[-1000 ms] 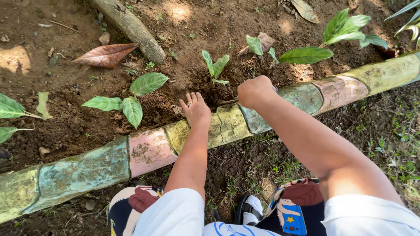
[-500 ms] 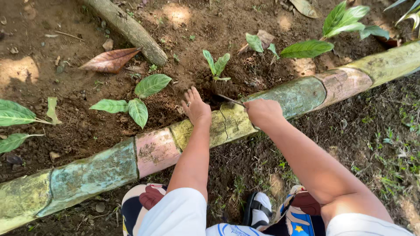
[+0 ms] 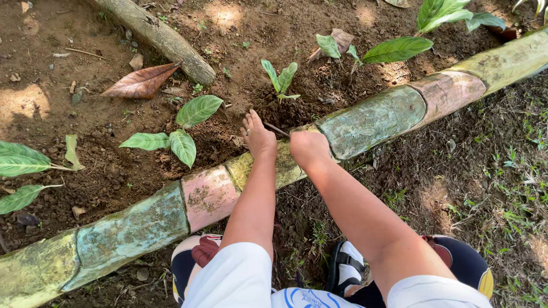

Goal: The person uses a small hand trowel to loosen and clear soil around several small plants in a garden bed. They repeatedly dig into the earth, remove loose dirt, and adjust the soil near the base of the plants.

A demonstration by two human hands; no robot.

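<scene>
Bottom of frame: 2 bare arms reach up to centre; the left hand [image 3: 258, 137] lies released, fingers spread on loose soil; the right hand [image 3: 308, 149] is clenched around a thin twig [image 3: 275, 129] at the painted border log [image 3: 371, 120]; beyond, at upper centre, a seedling [image 3: 281, 80], probably fragile, best held at its base.

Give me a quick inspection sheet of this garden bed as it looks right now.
Surface: dark loose soil bed behind a painted bamboo border.
Job's things: small seedling; thin twig by the hands.
Clutter: dry brown leaf, grey branch.
Hands: left hand flat, fingers on the soil; right hand closed over the border.
Cables: nothing seen.
Surroundings: larger leafy plants, sparse grass, sandalled foot.
</scene>
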